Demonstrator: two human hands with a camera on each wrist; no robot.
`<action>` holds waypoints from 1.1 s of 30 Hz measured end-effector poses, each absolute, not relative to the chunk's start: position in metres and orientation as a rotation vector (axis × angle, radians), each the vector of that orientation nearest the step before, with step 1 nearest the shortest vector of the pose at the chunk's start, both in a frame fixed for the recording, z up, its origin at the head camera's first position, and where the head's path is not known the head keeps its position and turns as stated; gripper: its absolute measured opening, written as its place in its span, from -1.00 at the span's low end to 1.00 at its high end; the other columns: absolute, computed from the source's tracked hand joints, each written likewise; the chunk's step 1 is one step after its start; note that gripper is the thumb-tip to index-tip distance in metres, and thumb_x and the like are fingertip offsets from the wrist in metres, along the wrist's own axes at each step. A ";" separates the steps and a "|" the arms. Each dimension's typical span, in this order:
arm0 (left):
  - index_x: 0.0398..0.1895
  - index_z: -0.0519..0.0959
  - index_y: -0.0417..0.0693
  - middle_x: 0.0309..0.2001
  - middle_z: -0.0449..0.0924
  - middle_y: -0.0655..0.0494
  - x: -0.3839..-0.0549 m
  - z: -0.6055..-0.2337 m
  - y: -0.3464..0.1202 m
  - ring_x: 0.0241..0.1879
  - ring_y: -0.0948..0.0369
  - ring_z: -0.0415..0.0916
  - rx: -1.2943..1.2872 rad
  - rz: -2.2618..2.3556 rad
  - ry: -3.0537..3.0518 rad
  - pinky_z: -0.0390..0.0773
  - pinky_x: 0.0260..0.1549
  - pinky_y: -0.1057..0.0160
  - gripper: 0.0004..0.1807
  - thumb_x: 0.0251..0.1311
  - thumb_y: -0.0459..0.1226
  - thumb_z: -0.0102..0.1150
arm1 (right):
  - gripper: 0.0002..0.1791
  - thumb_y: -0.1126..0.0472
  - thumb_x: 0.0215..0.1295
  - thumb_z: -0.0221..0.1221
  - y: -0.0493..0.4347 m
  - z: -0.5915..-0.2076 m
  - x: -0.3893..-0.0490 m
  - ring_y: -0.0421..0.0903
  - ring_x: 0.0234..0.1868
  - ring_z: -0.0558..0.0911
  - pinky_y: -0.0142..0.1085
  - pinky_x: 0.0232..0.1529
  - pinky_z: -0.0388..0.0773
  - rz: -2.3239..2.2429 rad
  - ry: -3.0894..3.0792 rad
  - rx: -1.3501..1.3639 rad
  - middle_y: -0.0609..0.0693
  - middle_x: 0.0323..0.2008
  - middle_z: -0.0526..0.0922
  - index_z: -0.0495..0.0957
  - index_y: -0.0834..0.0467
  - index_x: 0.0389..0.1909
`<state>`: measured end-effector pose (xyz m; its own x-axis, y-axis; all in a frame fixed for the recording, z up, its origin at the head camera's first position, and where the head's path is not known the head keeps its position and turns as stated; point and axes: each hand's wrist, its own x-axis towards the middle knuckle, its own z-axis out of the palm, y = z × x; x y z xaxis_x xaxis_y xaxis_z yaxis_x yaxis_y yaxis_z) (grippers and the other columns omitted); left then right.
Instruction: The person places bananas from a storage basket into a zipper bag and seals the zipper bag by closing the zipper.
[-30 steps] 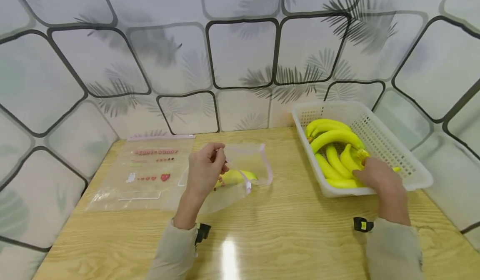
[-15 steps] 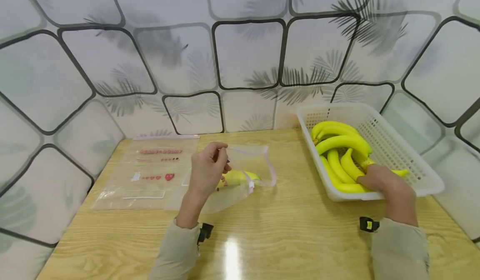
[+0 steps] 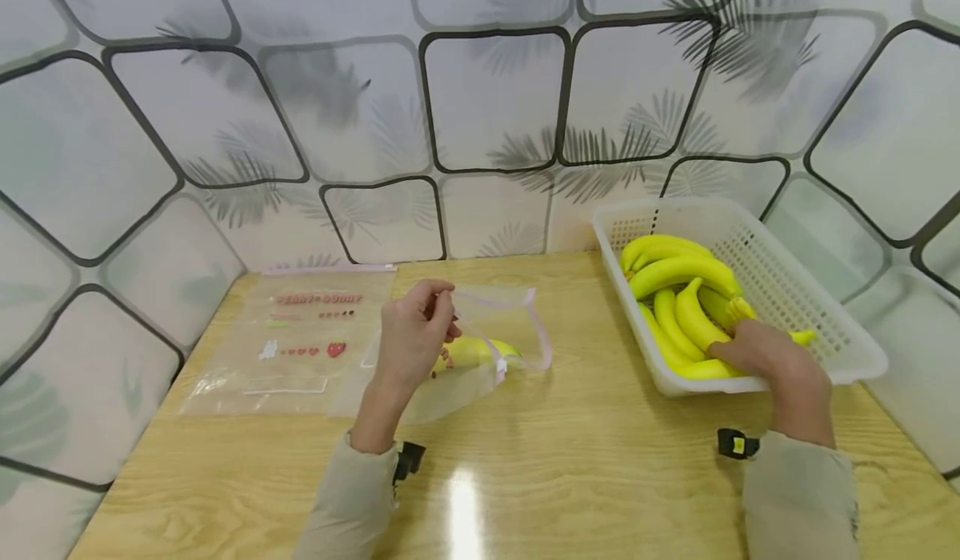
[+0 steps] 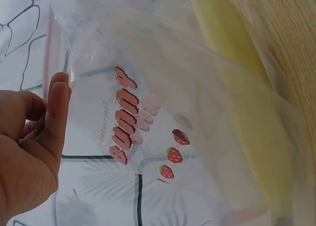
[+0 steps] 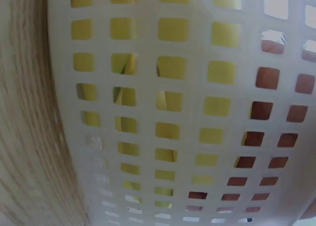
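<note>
While the left hand (image 3: pixel 412 331) pinches the edge of a clear, filmy bag (image 3: pixel 446 397) holding one smooth banana (image 3: pixel 472 353), the right hand (image 3: pixel 780 364) reaches over the near rim of the holed plastic basket (image 3: pixel 798 272) at right, touching curved bananas (image 3: pixel 678 272), its fingertips hidden; grained table (image 3: pixel 585 427) spans between.

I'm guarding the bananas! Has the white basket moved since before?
No, not any way: in the head view, the white basket lines up with the patterned wall just as before.
</note>
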<state>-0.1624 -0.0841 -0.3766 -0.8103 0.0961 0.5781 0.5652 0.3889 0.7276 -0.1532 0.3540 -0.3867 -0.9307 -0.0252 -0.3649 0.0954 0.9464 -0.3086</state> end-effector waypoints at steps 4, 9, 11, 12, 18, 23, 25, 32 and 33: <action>-0.15 0.63 -0.37 -0.59 0.61 -0.04 -0.163 -0.376 -0.084 -0.69 0.20 0.59 -0.570 -1.413 -2.204 0.59 -0.69 0.36 -0.79 0.37 -0.50 -0.04 | -0.37 -0.02 0.42 0.04 0.357 -0.391 -0.154 0.21 -0.21 0.52 0.07 -0.16 0.47 -0.494 2.788 -0.034 0.43 -0.11 0.55 0.40 0.55 0.06; -0.14 0.63 -0.34 -0.58 0.61 -0.04 -0.163 -0.376 -0.084 -0.68 0.20 0.59 -0.557 -1.413 -2.210 0.60 -0.67 0.36 -0.78 0.38 -0.49 -0.04 | -0.42 0.01 0.51 -0.02 0.358 -0.390 -0.153 0.28 -0.15 0.53 0.05 -0.15 0.47 -0.534 2.830 -0.135 0.46 -0.13 0.53 0.38 0.55 0.04; -0.14 0.63 -0.34 -0.58 0.61 -0.04 -0.163 -0.375 -0.084 -0.68 0.20 0.59 -0.549 -1.409 -2.215 0.60 -0.68 0.37 -0.78 0.39 -0.48 -0.05 | -0.51 0.02 0.55 -0.07 0.357 -0.389 -0.154 0.13 -0.28 0.50 -0.09 -0.26 0.42 -0.571 2.829 -0.166 0.28 -0.31 0.52 0.43 0.46 -0.06; -0.14 0.63 -0.33 -0.58 0.61 -0.03 -0.162 -0.375 -0.084 -0.68 0.20 0.59 -0.547 -1.408 -2.218 0.59 -0.68 0.37 -0.78 0.39 -0.48 -0.05 | -0.55 0.03 0.56 -0.09 0.357 -0.388 -0.154 0.05 -0.36 0.45 -0.15 -0.31 0.37 -0.600 2.824 -0.181 0.17 -0.39 0.47 0.44 0.41 -0.14; -0.15 0.64 -0.33 -0.59 0.61 -0.04 -0.162 -0.375 -0.083 -0.69 0.20 0.59 -0.546 -1.408 -2.226 0.57 -0.71 0.37 -0.78 0.38 -0.48 -0.05 | -0.57 0.03 0.63 -0.23 0.357 -0.387 -0.156 -0.10 -0.48 0.32 -0.25 -0.38 0.27 -0.752 2.807 -0.242 -0.01 -0.51 0.30 0.40 0.29 -0.26; -0.16 0.63 -0.35 -0.59 0.61 -0.07 -0.163 -0.377 -0.083 -0.69 0.20 0.58 -0.546 -1.391 -2.229 0.56 -0.72 0.39 -0.78 0.37 -0.50 -0.06 | -0.58 0.01 0.62 -0.22 0.358 -0.386 -0.155 -0.11 -0.48 0.32 -0.27 -0.42 0.27 -0.830 2.817 -0.251 0.01 -0.49 0.30 0.37 0.30 -0.20; -0.16 0.63 -0.35 -0.59 0.61 -0.06 -0.163 -0.377 -0.083 -0.70 0.20 0.58 -0.543 -1.383 -2.231 0.55 -0.73 0.39 -0.78 0.37 -0.50 -0.05 | -0.59 -0.01 0.60 -0.15 0.357 -0.386 -0.155 -0.10 -0.46 0.35 -0.29 -0.42 0.30 -0.857 2.833 -0.240 0.04 -0.45 0.34 0.37 0.32 -0.14; -0.14 0.63 -0.35 -0.59 0.61 -0.03 -0.163 -0.377 -0.082 -0.69 0.22 0.58 -0.548 -1.382 -2.237 0.54 -0.74 0.39 -0.78 0.38 -0.48 -0.05 | -0.25 -0.18 0.50 -0.04 0.351 -0.384 -0.158 0.16 -0.13 0.48 -0.09 -0.18 0.44 -0.890 2.920 -0.139 0.40 0.03 0.47 0.14 0.39 0.32; -0.14 0.63 -0.35 -0.59 0.61 -0.03 -0.163 -0.377 -0.081 -0.69 0.22 0.58 -0.550 -1.382 -2.237 0.54 -0.74 0.40 -0.78 0.38 -0.48 -0.05 | -0.22 -0.21 0.49 -0.05 0.351 -0.383 -0.159 0.21 -0.10 0.48 -0.05 -0.17 0.45 -0.895 2.929 -0.111 0.44 0.08 0.44 0.10 0.37 0.35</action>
<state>-0.1628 -0.0812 -0.3773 -0.8184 0.0973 0.5664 0.5501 0.4182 0.7229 -0.1589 0.3505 -0.3829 -0.9944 -0.0914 -0.0529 -0.0462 0.8272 -0.5601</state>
